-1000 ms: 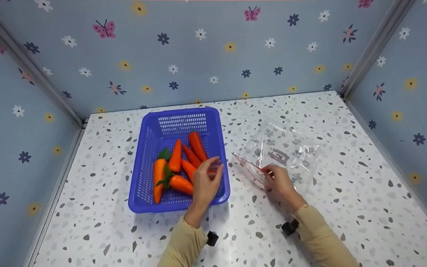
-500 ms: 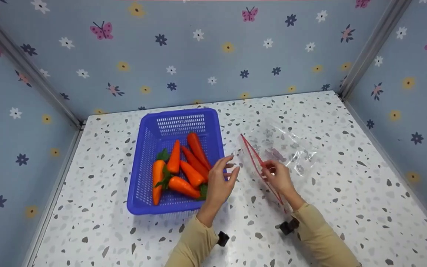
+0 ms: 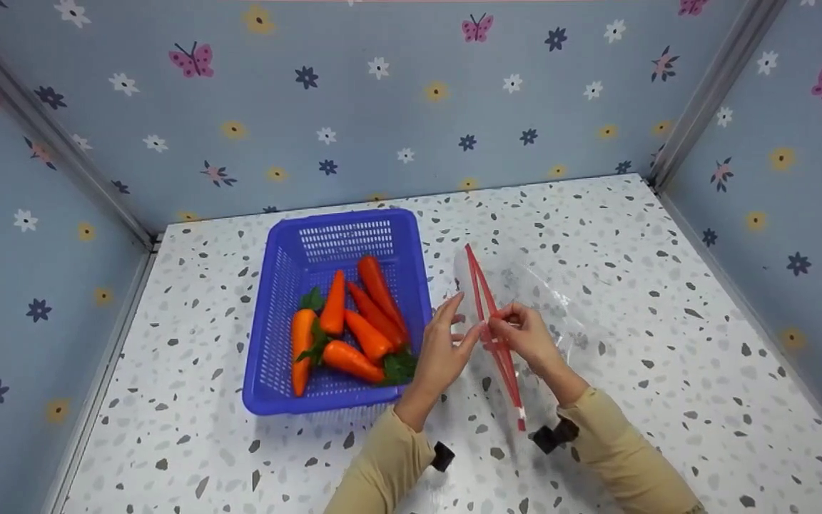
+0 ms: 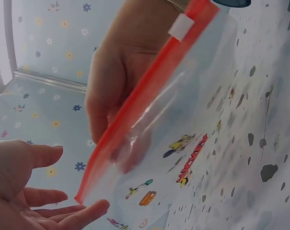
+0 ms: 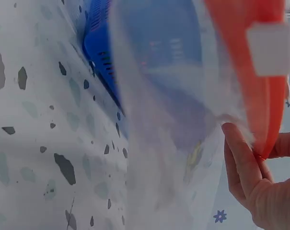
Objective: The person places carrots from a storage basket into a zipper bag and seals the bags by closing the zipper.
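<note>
A clear plastic zip bag (image 3: 557, 314) with a red zip strip (image 3: 480, 285) stands on edge to the right of the basket. My right hand (image 3: 529, 339) pinches the strip near its middle between thumb and fingertips. My left hand (image 3: 447, 350) is at the strip's left side, fingers spread and thumb close to the red edge. Cartoon prints (image 4: 190, 160) and a white slider (image 4: 181, 27) show on the bag in the left wrist view. There the right hand's fingers are partly seen through the film. The right wrist view has the slider (image 5: 269, 49) up close.
A blue perforated basket (image 3: 260, 335) stands just left of the hands. Several orange carrots (image 3: 354, 360) with green leafy tops lie inside it. Flower-patterned walls (image 3: 382, 107) enclose the speckled table (image 3: 197, 400) at the back and sides.
My left hand has moved right from over the basket to the bag's red edge. The bag's strip has been turned upright, running away from me, with my right hand still pinching it.
</note>
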The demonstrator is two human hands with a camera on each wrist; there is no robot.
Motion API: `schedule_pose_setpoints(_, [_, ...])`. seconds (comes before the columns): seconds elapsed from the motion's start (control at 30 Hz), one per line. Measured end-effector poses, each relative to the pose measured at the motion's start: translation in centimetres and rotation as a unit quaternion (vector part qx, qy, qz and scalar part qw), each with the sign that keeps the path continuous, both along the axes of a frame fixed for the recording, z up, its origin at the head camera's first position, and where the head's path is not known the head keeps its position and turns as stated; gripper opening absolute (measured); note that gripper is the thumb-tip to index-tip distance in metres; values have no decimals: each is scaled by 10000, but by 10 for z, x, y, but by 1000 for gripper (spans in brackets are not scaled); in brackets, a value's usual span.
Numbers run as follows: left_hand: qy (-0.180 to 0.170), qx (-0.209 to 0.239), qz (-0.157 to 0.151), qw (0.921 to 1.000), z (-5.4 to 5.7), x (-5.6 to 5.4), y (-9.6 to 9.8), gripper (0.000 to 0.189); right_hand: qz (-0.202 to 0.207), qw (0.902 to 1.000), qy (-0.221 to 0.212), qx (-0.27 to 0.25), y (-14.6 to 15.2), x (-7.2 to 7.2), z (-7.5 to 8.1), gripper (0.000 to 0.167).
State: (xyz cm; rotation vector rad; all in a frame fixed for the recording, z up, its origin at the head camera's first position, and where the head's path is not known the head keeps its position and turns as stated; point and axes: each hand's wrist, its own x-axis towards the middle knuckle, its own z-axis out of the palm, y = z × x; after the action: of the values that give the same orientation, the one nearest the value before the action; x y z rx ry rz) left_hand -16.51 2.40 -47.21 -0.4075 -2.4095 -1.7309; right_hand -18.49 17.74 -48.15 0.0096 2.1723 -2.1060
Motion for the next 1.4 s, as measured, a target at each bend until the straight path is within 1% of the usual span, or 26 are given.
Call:
schedule_pose_setpoints(0.03, [-73,-14,15,10000,0,0,1,57,57,10000,-5,-35,-1,1,2,5])
schedule_pose_setpoints(0.17, [-268,73,61,9996,0,0,3,63,193,9996,163,157,-5,2,9,6])
schedule_pose_setpoints(0.33, [-193,381,105,9990,3,-2,4,65,402,9968,589,364,-11,2,17,7])
schedule_pose_setpoints(0.43, [-106,477,186,9986,4,-3,4,60,486,9938,842,544,-14,2,27,7])
schedule_pose_setpoints(0.53, [111,410,370,9984,5,-5,2,45,447,9897,1120,769,-16,5,43,5])
schedule_pose_setpoints(0.63, [305,301,579,9974,7,-6,-2,30,334,9826,1473,1078,-16,8,58,5])
schedule_pose_setpoints(0.7, [353,290,694,9965,7,-7,-5,25,229,9770,1695,1273,-14,8,64,5])
schedule_pose_setpoints(0.87, [288,316,898,9950,7,-9,-13,20,-13,9711,1902,1444,-7,6,69,3])
schedule_pose_setpoints(1.03, [263,340,1087,9931,5,-11,-20,16,-306,9639,2074,1641,-2,5,74,5])
schedule_pose_setpoints(1.23, [222,580,1187,9910,2,-12,-27,14,-756,9544,2315,1729,5,5,81,6])
schedule_pose_setpoints(1.3, [228,601,1239,9902,0,-12,-30,13,-901,9522,2395,1669,8,4,82,6])
schedule_pose_setpoints(1.4, [195,615,1296,9895,-3,-13,-32,10,-1086,9541,2401,1425,13,3,83,6])
